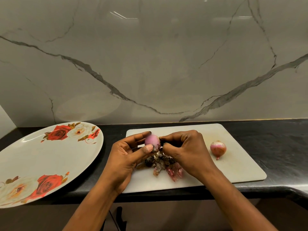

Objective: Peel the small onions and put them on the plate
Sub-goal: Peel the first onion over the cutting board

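My left hand (128, 150) holds a small, pale purple onion (152, 142) between thumb and fingers, just above the white cutting board (233, 164). Against the onion's right side, my right hand (185, 147) pinches a dark scrap of skin. A heap of peeled skins (164, 165) lies on the board under both hands. A second small onion (218, 148), with its reddish skin on, sits on the board to the right. The large white plate with red roses (50, 160) lies to the left and has nothing on it.
The board and plate rest on a black countertop (275, 147) whose front edge runs just below the board. A marble wall (150, 64) rises directly behind. The plate overhangs the counter's front edge at the left.
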`<action>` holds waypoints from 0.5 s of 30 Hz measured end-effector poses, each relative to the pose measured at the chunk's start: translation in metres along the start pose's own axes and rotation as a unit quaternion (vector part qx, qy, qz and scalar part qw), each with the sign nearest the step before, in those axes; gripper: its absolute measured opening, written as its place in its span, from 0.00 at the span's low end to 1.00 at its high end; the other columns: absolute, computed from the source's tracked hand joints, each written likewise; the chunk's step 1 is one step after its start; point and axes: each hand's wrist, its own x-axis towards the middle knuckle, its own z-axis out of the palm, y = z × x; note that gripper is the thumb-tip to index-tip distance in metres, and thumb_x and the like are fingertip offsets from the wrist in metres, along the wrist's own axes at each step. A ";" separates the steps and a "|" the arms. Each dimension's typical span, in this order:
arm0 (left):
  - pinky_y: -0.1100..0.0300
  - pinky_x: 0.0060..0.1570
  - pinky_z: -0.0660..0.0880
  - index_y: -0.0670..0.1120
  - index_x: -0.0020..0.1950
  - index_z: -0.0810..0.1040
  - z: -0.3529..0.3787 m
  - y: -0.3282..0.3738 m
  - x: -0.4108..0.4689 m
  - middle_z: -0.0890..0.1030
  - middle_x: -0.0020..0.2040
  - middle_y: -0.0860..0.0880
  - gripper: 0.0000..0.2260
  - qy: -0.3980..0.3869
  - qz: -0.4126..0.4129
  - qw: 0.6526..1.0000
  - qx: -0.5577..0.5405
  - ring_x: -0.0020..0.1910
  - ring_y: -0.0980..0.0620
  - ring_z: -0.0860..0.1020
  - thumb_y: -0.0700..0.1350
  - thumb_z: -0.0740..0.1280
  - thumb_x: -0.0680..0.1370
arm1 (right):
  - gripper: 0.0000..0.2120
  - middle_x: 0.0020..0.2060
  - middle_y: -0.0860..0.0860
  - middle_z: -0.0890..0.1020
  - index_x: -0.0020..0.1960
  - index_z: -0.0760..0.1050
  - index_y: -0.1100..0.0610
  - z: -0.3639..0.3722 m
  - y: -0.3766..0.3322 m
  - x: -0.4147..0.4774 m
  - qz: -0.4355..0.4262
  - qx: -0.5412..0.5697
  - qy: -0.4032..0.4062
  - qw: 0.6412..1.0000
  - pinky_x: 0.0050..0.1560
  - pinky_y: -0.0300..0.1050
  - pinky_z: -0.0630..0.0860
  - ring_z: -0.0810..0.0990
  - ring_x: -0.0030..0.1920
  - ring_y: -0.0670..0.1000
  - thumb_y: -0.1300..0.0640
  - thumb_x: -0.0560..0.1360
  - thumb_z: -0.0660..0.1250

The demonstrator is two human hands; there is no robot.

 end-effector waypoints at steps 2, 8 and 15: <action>0.56 0.54 0.84 0.42 0.65 0.83 0.000 0.000 0.001 0.87 0.59 0.44 0.22 0.002 -0.005 1.000 -0.010 0.60 0.45 0.86 0.35 0.74 0.71 | 0.11 0.45 0.42 0.89 0.55 0.88 0.50 -0.002 0.001 -0.001 0.000 -0.003 -0.004 1.000 0.50 0.43 0.86 0.87 0.46 0.41 0.62 0.76 0.75; 0.54 0.56 0.84 0.43 0.65 0.83 -0.002 0.000 0.002 0.86 0.60 0.44 0.22 0.008 -0.003 1.000 -0.009 0.61 0.45 0.85 0.35 0.74 0.71 | 0.08 0.44 0.43 0.89 0.54 0.88 0.50 -0.005 0.001 -0.005 0.013 0.023 0.008 1.000 0.50 0.44 0.86 0.88 0.45 0.42 0.54 0.75 0.78; 0.54 0.57 0.84 0.44 0.65 0.83 -0.003 -0.001 0.002 0.86 0.61 0.43 0.23 0.009 0.003 1.000 -0.004 0.62 0.45 0.85 0.36 0.75 0.70 | 0.07 0.41 0.43 0.89 0.53 0.89 0.51 -0.001 -0.005 -0.005 0.006 0.015 -0.006 1.000 0.47 0.45 0.86 0.88 0.43 0.44 0.56 0.75 0.79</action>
